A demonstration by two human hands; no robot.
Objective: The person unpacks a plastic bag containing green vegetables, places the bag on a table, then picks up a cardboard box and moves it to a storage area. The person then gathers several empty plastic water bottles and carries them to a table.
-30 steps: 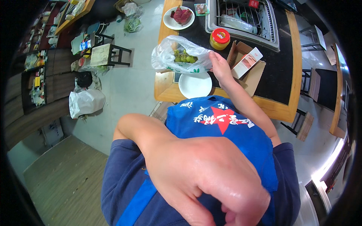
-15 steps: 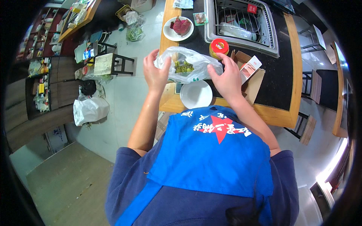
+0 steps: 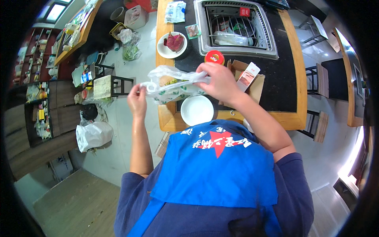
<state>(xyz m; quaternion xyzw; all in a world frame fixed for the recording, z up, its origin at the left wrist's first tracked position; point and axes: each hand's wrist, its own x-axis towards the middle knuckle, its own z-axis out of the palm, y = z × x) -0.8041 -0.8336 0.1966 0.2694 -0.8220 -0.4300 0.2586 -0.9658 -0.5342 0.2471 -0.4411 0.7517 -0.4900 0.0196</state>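
**Holding translucent white plastic bag (image 3: 167,96) with green leaf print by two rim points**

Pinching the left end of the rim with bare left hand (image 3: 137,102), fingertips together on bunched film, probably for lack of anything stiffer to grab. Clamped on the opposite side of the rim with bare right hand (image 3: 218,83), back of hand up, fingertips partly lost in folds. Pulled fairly taut between both grips, likely to give the limp mouth some shape.

Located over the near-left corner of black tabletop (image 3: 282,81) with light wooden edging (image 3: 167,120), partly past the outer edge. Can't tell whether resting or hanging. Showing a patch of yellow-green contents (image 3: 169,82), too covered to identify.

Parked just nearer the body: round white dish (image 3: 197,111), presumably for easy reach. Farther off: dark pink fruit (image 3: 173,42) on round white plate (image 3: 161,49), probably to separate from packaging. Just beyond right hand: jar with round red lid (image 3: 214,57). To its right: brown cardboard box (image 3: 258,91), white printed carton (image 3: 249,75) tilted against it, seemingly propped.
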